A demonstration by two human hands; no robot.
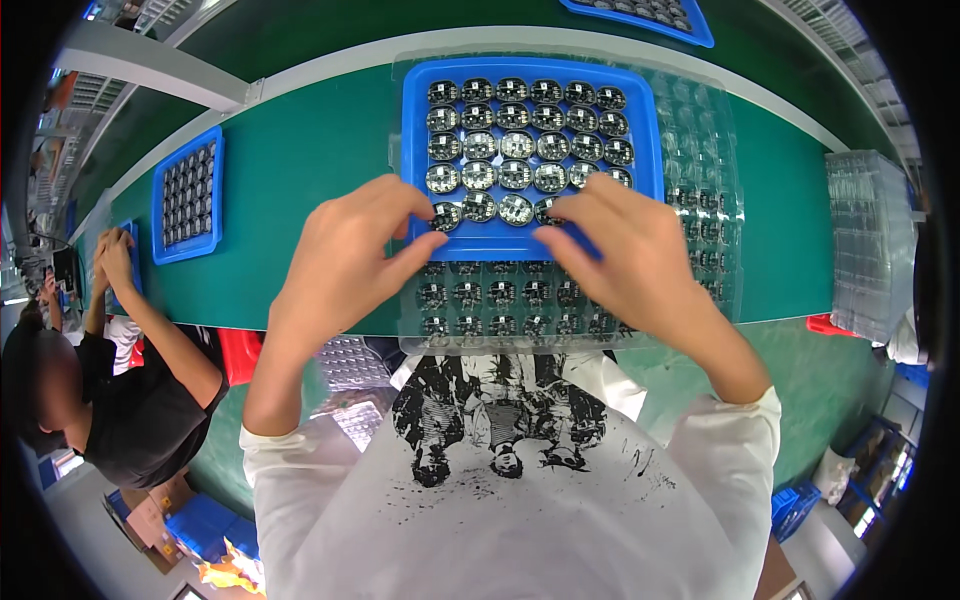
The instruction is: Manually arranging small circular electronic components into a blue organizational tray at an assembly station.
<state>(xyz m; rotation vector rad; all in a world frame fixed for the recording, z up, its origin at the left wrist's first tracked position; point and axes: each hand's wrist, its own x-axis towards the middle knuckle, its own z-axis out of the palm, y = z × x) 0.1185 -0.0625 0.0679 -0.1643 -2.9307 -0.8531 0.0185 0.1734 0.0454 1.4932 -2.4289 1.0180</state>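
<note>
In front of me, a blue tray (530, 246) holds rows of small round circuit boards (515, 176) with dark and silvery parts. My left hand (350, 250) is at the tray's near left corner, thumb and index finger curled at the edge of the circuit board (446, 217) there. Farther right in the same near row, my right hand (630, 250) pinches another circuit board (545, 209) between thumb and fingers, which partly cover it. Other boards at the row's right end are hidden behind that hand.
Under the tray lies a clear plastic blister tray (720, 150) with more boards in its pockets. Another filled blue tray (188, 197) is at the left, near a co-worker (130, 390). Stacked clear trays (870, 245) stand at the right end of the green table (310, 170).
</note>
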